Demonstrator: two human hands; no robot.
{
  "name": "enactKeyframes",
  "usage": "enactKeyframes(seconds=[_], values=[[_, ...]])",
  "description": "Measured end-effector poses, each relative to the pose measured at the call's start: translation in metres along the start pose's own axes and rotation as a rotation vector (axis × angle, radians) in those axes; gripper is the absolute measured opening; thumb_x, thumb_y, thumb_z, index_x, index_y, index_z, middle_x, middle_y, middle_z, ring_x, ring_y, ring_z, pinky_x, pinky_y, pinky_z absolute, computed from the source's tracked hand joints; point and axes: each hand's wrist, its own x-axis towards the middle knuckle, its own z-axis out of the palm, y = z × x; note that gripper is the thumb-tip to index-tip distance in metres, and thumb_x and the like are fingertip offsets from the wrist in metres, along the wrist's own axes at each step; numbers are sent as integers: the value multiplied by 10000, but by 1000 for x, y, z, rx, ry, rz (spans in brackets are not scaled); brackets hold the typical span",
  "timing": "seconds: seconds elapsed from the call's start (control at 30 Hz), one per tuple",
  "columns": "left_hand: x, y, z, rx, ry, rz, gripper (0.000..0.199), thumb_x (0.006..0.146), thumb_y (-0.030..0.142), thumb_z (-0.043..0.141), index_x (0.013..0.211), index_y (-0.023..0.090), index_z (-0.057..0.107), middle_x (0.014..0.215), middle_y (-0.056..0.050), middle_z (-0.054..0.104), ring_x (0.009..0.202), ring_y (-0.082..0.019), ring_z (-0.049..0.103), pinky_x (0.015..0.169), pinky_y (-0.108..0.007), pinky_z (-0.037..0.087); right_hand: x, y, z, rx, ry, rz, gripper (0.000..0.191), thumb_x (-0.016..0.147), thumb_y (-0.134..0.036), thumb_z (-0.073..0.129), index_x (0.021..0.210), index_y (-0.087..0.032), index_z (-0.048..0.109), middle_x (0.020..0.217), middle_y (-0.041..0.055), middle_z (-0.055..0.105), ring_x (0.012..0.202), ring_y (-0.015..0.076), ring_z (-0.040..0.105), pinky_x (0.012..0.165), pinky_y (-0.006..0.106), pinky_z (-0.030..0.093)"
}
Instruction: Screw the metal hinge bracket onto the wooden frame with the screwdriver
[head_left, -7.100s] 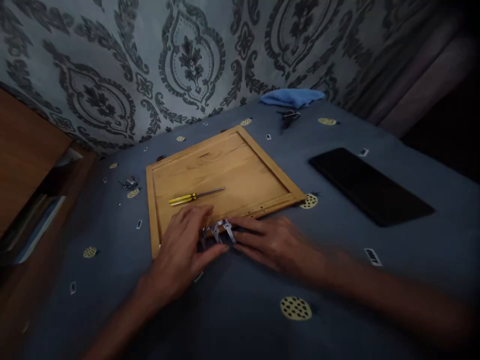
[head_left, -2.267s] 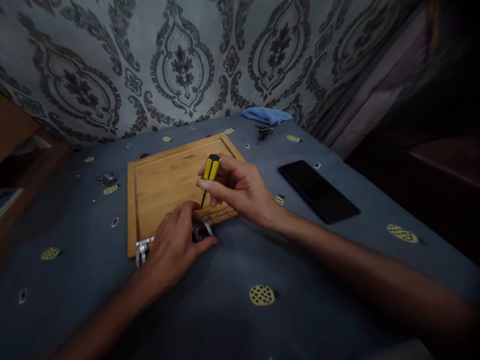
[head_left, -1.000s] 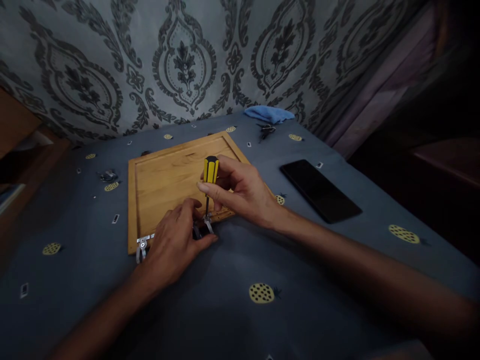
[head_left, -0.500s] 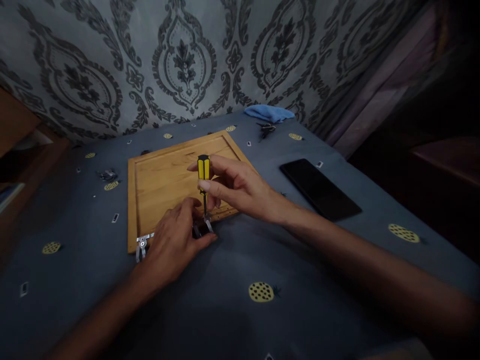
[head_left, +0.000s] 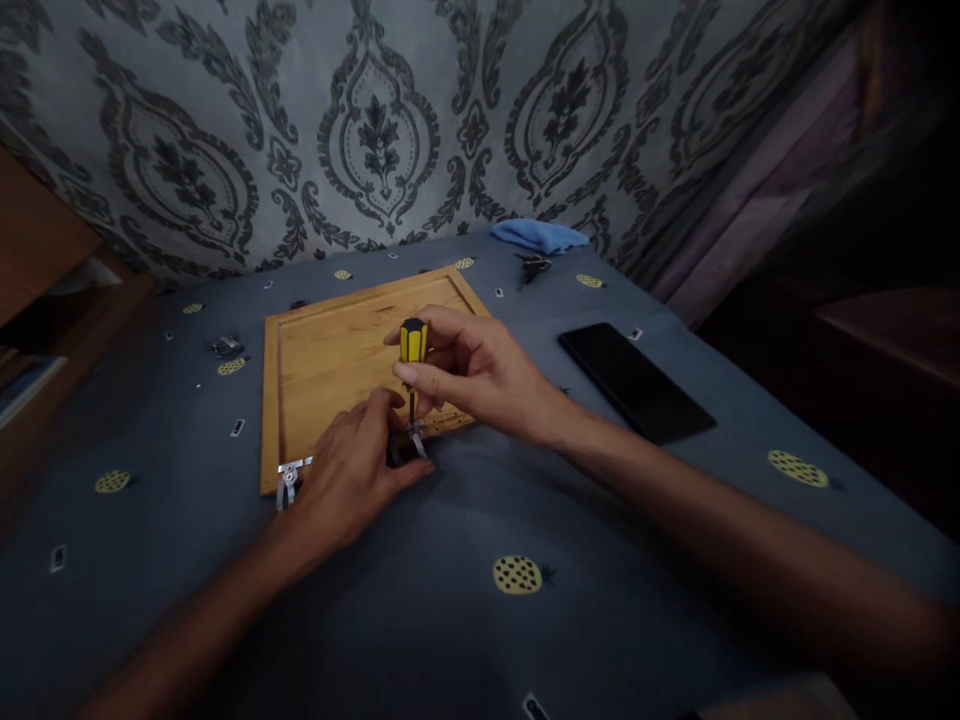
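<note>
A wooden cabinet door (head_left: 337, 350) lies flat on the patterned cloth, its near edge towards me. My right hand (head_left: 472, 370) grips a yellow-and-black screwdriver (head_left: 412, 342) between thumb and fingers. The screwdriver stands upright, its tip down at a metal hinge (head_left: 417, 438) on the door's near edge. Around that hinge curls my left hand (head_left: 356, 465), thumb on the near side and fingers on the door side, partly hiding it. A second metal hinge (head_left: 289, 480) sits at the door's near left corner, beside my left wrist.
A black phone or tablet (head_left: 636, 380) lies right of the door. Behind it are a blue cloth (head_left: 540, 236) and a small dark object (head_left: 532, 268). Small metal parts (head_left: 225, 346) lie to the left, near a wooden shelf (head_left: 45, 240). Patterned wallpaper (head_left: 379, 130) backs the surface.
The view has shifted slightly. Both hands keep their places at the hinge, and the screwdriver's handle appears turned and a little lower between the right fingers.
</note>
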Motion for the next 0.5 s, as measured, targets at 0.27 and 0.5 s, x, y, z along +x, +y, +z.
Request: enactKeyframes(seconds=[0.27, 0.5], values=[[-1, -3, 1, -9, 19, 24, 385, 829, 283, 761, 1066, 247, 459, 1034, -33, 698, 964, -274, 663, 824, -414, 483, -1, -1, 2, -68, 102, -86, 355, 918, -501, 749, 917, -196, 567, 758, -50, 575, 584, 98, 649, 528, 232, 503], [0, -2, 1, -19, 12, 1, 438, 802, 259, 794, 1106, 241, 479, 1062, -38, 715, 1002, -276, 678, 857, -429, 500, -2, -5, 0, -110, 94, -84, 384, 926, -515, 737, 867, -203, 522, 748, -64, 550, 537, 72, 614, 488, 211, 473]])
